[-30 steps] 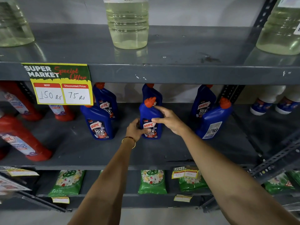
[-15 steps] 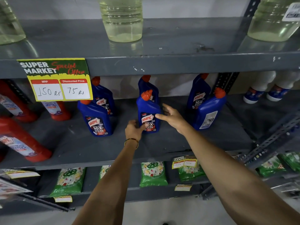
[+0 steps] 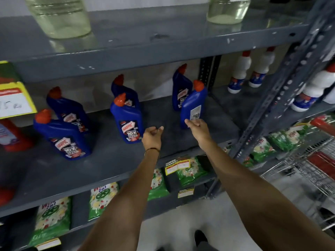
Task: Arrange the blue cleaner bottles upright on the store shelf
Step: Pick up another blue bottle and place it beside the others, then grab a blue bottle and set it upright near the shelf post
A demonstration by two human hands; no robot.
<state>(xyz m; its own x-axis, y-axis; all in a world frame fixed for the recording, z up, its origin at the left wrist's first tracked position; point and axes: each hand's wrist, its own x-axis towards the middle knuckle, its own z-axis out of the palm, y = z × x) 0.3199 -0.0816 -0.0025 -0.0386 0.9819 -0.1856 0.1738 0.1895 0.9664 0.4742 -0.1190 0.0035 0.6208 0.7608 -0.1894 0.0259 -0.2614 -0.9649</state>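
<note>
Several blue cleaner bottles with orange caps stand upright in pairs on the grey middle shelf (image 3: 101, 167). The middle front bottle (image 3: 127, 120) faces label forward. The right front bottle (image 3: 193, 107) shows its back label. My left hand (image 3: 152, 135) hovers just right of the middle front bottle, fingers loosely curled, holding nothing. My right hand (image 3: 198, 128) reaches to the base of the right front bottle, fingertips touching its lower edge without a closed grip. At the left stands another pair, front bottle (image 3: 63, 136) and back bottle (image 3: 68, 107).
Red bottles (image 3: 12, 134) stand at the far left, white bottles (image 3: 241, 73) on the bay to the right. Clear jugs (image 3: 59, 15) sit on the upper shelf, green packets (image 3: 101, 200) on the lower one. A perforated upright (image 3: 282, 87) and a wire trolley (image 3: 315, 171) are at the right.
Both hands have let go of the middle front bottle and shifted right. My right hand now touches the right front bottle. The camera has swung right and down.
</note>
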